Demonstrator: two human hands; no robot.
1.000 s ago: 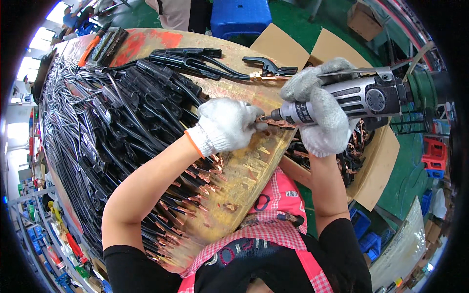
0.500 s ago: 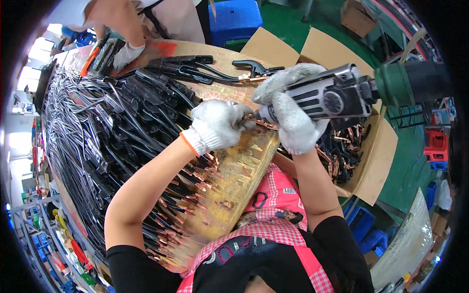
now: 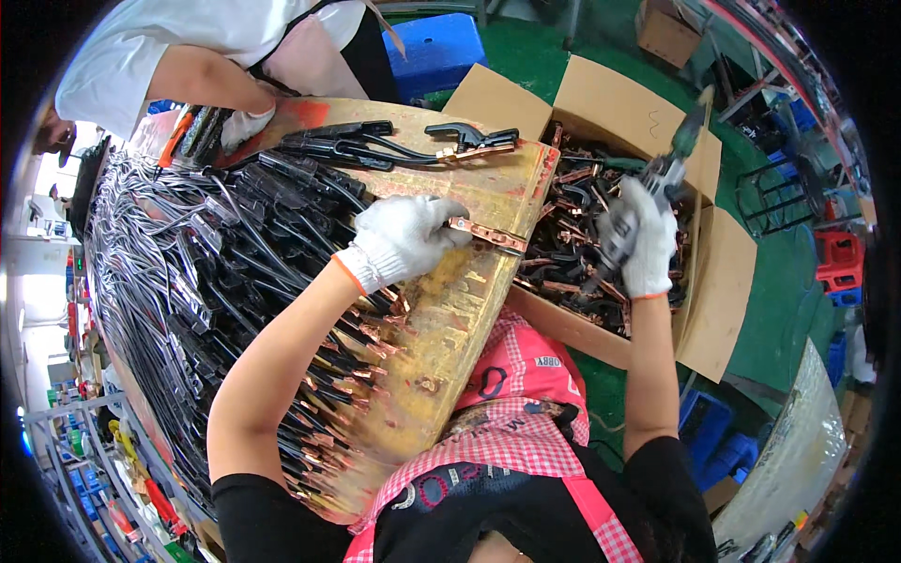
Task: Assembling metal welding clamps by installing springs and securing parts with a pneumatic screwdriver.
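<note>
A copper clamp bar lies at the right edge of the worn wooden table, slanting slightly down toward the box side; whether it rests on the wood or hangs just over it, I cannot tell. Its near end is pinched in the white-gloved left hand, fingers curled closely round it, back of the hand upward; that forearm rises diagonally from the lower left with the elbow bent. The gloved right hand is raised over the open cardboard box, its forearm nearly upright, fingers wrapped round a power driver that slants from upper right to lower left, blurred. Under it, black-and-copper clamp parts fill the box. Left of the left hand, copper-ended black cables fan over the table, with black insulated handles heaped beyond them. A black-and-copper electrode holder sits near the far edge. At the upper left a co-worker's gloved hand is beside a dark block, and a blue stool stands behind the table.
</note>
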